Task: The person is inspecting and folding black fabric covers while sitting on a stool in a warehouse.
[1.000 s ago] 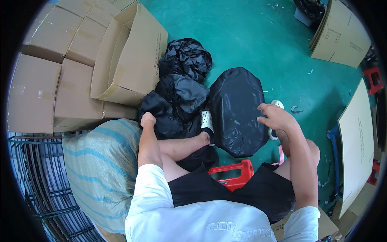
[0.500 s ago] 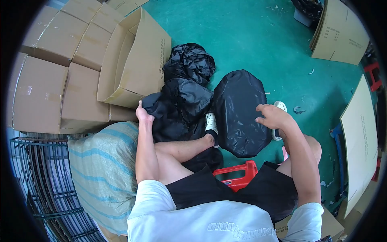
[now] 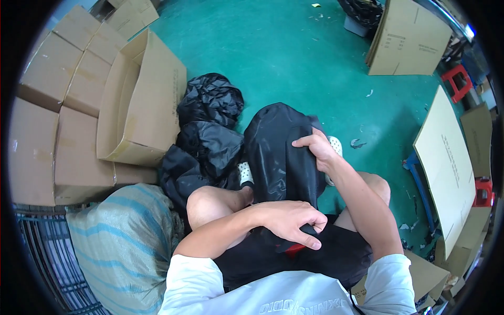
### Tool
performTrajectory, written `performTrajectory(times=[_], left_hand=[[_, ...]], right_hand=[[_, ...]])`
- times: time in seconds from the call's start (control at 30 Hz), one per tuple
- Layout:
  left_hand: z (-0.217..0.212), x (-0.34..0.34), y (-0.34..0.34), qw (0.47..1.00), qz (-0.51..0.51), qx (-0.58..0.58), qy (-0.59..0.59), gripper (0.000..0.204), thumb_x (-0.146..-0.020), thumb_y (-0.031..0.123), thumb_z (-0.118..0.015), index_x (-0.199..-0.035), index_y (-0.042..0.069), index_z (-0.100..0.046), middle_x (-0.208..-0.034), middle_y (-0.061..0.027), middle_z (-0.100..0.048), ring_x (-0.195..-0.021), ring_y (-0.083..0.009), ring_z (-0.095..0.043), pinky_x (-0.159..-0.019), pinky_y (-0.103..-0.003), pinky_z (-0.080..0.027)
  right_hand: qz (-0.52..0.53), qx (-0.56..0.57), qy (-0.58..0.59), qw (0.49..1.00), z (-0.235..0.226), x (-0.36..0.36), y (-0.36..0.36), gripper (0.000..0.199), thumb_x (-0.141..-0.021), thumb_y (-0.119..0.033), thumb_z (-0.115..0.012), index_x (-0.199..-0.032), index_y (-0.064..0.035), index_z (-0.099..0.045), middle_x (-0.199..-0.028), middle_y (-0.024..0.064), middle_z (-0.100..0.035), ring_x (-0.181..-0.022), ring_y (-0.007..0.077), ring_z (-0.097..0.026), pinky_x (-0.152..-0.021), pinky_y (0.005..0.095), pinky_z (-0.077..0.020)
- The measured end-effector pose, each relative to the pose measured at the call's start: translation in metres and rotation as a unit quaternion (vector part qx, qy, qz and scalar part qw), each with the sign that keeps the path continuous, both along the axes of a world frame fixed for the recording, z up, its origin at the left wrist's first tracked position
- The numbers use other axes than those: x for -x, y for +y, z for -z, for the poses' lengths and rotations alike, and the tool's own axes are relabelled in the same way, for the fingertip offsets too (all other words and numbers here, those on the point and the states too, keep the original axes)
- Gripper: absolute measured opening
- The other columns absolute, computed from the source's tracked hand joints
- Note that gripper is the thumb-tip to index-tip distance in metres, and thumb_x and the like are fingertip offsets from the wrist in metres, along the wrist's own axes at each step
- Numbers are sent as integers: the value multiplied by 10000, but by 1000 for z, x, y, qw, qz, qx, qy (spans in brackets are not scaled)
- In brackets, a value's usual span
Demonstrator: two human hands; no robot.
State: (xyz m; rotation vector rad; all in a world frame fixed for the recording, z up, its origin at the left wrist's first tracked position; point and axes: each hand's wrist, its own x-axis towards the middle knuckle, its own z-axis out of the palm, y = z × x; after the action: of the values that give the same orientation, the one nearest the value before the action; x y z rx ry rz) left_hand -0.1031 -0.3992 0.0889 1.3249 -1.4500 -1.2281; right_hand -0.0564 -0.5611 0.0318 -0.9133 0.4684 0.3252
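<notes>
In front of my legs stands a large rounded black cover (image 3: 275, 152) with a smooth, slightly shiny surface. My right hand (image 3: 321, 149) pinches its right edge, thumb on top and fingers behind, where the material folds over. My left hand (image 3: 291, 223) is closed at the cover's near end, with a bit of dark material between thumb and curled fingers; most of what it grips is hidden under the hand. Left of the cover lies a heap of crumpled black covers (image 3: 210, 136). A red stool (image 3: 295, 249) shows only partly beneath my left hand.
Stacked cartons (image 3: 79, 142) and an open carton (image 3: 152, 100) stand at the left. Nearer are a striped woven sack (image 3: 121, 241) and a wire rack (image 3: 44, 262). Flattened cardboard (image 3: 409, 42) leans at the far right, and a cardboard sheet (image 3: 446, 168) stands at the right.
My left hand has left the black heap and crossed right to the large cover's near end. The right hand, formerly loose over it, now grips its edge, and the cover has folded and risen.
</notes>
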Motion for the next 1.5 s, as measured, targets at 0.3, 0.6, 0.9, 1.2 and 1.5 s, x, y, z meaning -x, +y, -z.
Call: performTrajectory(times=[0.3, 0.6, 0.9, 1.2, 1.5], left_hand=[[-2, -114, 15, 836, -501, 191, 119, 158, -920, 160, -626, -806, 50, -623, -792, -47, -659, -632, -84, -587, -574, -206, -452], [56, -156, 6, 712, -676, -129, 136, 775, -903, 703, -440, -1298, 40, -517, -1139, -94, -610, -915, -123, -516, -798, -301, -374], [33, -140, 8, 864, -343, -95, 357, 514, -933, 423, -626, -1227, 5, -587, -1100, -56, -688, -899, -115, -651, -794, -297, -513], [32, -137, 18, 895, -354, -132, 235, 731, -771, 85, -804, -1369, -103, -427, -1344, -142, -550, -1218, -187, -513, -1083, -307, -351], [27, -157, 46, 736, -282, 346, 509, 892, -853, 653, -581, -1460, 41, -355, -1388, -199, -508, -1265, -325, -514, -1040, -473, -421]], right_hand=[[82, -148, -152, 974, -22, -13, -44, 438, -667, -1, -467, -1082, 50, -597, -1059, 171, -676, -914, 307, -661, -912, 423, -532], [49, -238, -200, 949, -24, -9, -40, 565, -647, -130, -539, -1176, 60, -596, -1144, 189, -662, -1022, 338, -648, -987, 436, -488], [118, -238, -190, 945, -20, -9, -60, 458, -695, -130, -579, -1106, 67, -624, -1088, 189, -681, -978, 332, -661, -956, 431, -511], [219, -216, -163, 938, -8, -19, -67, 302, -815, -104, -552, -1064, 33, -655, -1068, 162, -695, -975, 306, -663, -968, 420, -500], [179, -221, -167, 944, -19, -19, -68, 346, -938, -180, -520, -1205, 33, -575, -1220, 197, -630, -1121, 336, -608, -1048, 463, -441]])
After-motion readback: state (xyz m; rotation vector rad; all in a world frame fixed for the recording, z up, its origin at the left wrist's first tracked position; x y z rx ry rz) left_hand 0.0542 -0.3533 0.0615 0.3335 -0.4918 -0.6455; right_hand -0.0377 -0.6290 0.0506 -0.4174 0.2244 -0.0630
